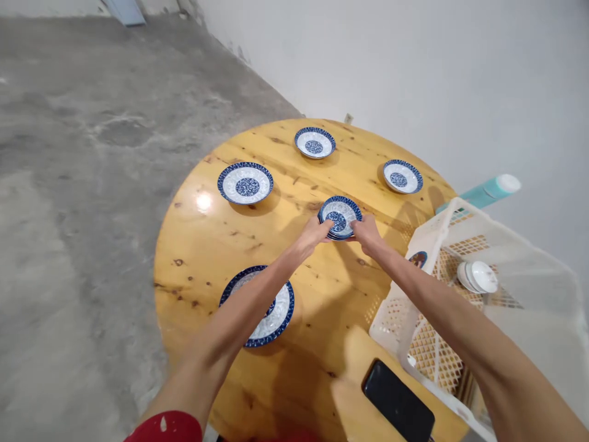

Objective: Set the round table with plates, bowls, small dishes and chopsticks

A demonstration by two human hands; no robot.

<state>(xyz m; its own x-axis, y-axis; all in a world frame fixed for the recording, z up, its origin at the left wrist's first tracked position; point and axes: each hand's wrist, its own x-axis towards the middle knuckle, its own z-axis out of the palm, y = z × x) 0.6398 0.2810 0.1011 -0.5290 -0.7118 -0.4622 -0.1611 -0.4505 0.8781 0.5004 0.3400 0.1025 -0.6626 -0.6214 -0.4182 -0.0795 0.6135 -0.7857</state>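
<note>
Both my hands grip a small stack of blue-and-white plates [341, 212] over the middle of the round wooden table [193, 258]. My left hand [316, 231] closes on the stack's left edge, thumb on the top plate. Opposite it, my right hand [365, 231] holds the right edge the same way. Single plates of the same pattern lie around: one at the left [246, 183], one at the back [315, 142], one at the back right [403, 176]. A larger-looking plate [276, 316] at the front is partly covered by my left forearm.
A white plastic basket [427, 239] at the right holds a few small white dishes [478, 277]. A black phone [398, 400] lies near the table's front edge. Behind the basket is a turquoise cylinder with a white end [490, 191]. A white wall [391, 61] rises beyond the table.
</note>
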